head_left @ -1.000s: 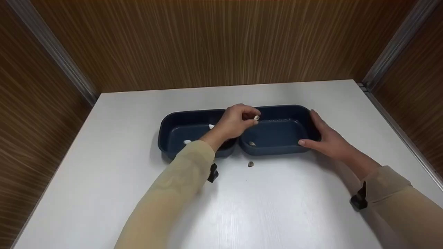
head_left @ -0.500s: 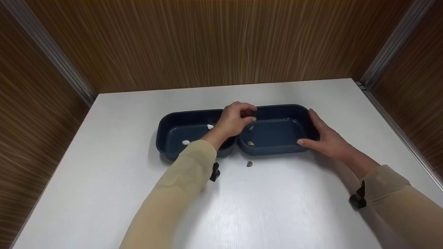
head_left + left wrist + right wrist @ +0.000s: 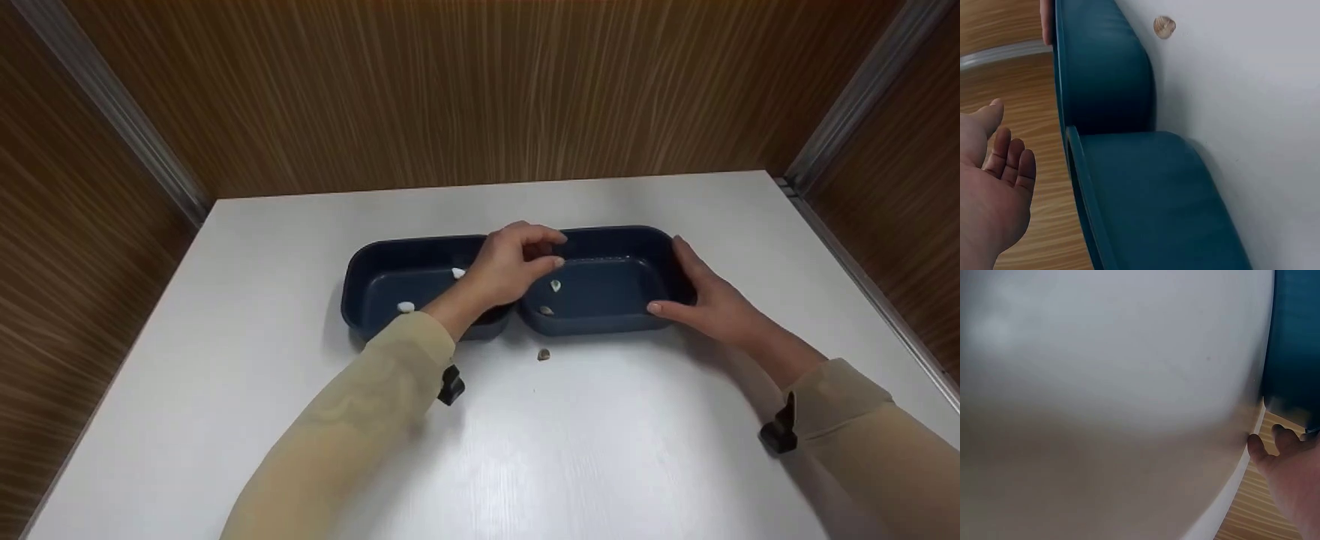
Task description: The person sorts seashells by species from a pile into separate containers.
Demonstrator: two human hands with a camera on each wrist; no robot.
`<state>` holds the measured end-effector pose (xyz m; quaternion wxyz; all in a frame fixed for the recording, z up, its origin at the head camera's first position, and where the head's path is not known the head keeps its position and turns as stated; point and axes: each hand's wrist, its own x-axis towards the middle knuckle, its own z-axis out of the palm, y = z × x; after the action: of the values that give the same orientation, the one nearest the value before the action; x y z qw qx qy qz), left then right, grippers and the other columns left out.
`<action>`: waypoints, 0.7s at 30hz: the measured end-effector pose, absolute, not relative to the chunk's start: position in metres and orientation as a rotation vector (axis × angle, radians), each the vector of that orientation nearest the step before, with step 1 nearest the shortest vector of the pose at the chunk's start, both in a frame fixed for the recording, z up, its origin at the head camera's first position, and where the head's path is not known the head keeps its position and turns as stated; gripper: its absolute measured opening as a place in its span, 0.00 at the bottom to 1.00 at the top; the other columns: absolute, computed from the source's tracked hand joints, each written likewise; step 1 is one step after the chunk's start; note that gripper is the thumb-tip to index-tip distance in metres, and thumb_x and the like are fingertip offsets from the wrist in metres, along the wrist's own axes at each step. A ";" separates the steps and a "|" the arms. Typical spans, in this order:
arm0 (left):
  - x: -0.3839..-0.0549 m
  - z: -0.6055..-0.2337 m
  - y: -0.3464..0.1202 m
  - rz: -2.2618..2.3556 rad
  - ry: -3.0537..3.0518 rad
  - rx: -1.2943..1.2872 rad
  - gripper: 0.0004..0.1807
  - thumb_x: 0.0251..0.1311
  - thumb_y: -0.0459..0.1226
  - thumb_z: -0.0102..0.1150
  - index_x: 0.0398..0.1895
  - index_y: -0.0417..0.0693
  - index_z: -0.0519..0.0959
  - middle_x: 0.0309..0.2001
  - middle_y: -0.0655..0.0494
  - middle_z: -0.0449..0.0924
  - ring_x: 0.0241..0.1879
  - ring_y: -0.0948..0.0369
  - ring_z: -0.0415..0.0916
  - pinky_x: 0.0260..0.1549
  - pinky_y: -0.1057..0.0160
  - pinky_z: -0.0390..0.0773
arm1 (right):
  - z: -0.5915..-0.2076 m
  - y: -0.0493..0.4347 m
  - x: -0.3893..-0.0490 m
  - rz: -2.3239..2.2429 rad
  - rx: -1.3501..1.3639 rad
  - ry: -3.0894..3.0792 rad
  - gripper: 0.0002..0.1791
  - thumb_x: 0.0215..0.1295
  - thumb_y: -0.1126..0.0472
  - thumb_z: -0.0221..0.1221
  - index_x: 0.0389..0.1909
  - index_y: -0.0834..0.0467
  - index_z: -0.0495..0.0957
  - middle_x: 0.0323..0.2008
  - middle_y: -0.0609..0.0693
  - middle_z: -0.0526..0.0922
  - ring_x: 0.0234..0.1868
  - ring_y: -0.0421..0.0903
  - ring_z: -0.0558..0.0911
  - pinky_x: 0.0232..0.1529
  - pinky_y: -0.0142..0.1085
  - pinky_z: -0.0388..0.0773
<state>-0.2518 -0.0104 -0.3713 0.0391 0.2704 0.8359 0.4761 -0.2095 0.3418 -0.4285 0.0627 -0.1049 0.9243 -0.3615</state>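
Two dark blue rectangular containers stand end to end. Above the inner end of the right container (image 3: 611, 325) hovers my left hand (image 3: 504, 268), thumb and forefinger apart, holding nothing. Below its fingertips a small seashell (image 3: 556, 286) lies inside that container, with a brownish shell (image 3: 546, 310) near the front wall. My right hand (image 3: 709, 304) grips the container's right end, thumb over the rim and fingers along the outside. Another ribbed shell (image 3: 1164, 27) rests on the table in front. In the left container (image 3: 367, 330) are white pieces (image 3: 406, 307), partly hidden by my left forearm.
The containers sit on a white table (image 3: 585, 450). Wood-grain panels (image 3: 480, 90) rise behind it and at both sides, with metal strips at the corners. The left container's inner end is behind my left hand.
My left hand pinched a shell a second ago and has let it go. The shell has dropped into the right container. My right hand has stayed at the container's end.
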 end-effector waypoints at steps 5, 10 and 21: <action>-0.235 -0.367 -0.010 1.455 2.511 0.879 0.18 0.72 0.37 0.68 0.63 0.49 0.85 0.50 0.52 0.80 0.45 0.61 0.75 0.46 0.69 0.77 | -0.427 0.343 -0.209 -1.070 -0.300 2.797 0.65 0.70 0.41 0.69 0.87 0.45 0.27 0.86 0.53 0.31 0.85 0.62 0.36 0.78 0.67 0.42; -0.222 -0.368 -0.009 1.464 2.473 0.939 0.18 0.71 0.36 0.69 0.62 0.48 0.85 0.49 0.49 0.81 0.44 0.62 0.76 0.46 0.70 0.77 | -0.426 0.343 -0.209 -1.066 -0.304 2.801 0.65 0.70 0.42 0.69 0.87 0.46 0.27 0.86 0.55 0.31 0.85 0.62 0.36 0.78 0.67 0.42; -0.201 -0.376 -0.009 1.503 2.392 0.991 0.17 0.70 0.36 0.70 0.60 0.48 0.86 0.43 0.58 0.81 0.40 0.64 0.76 0.42 0.68 0.77 | -0.429 0.344 -0.212 -1.085 -0.319 2.800 0.65 0.70 0.43 0.70 0.87 0.47 0.27 0.86 0.55 0.31 0.85 0.63 0.36 0.78 0.67 0.42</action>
<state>-0.2006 -0.0092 -0.3763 0.0740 0.3301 0.7967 0.5008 -0.2117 0.3437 -0.4286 0.0611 -0.1055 0.9255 -0.3585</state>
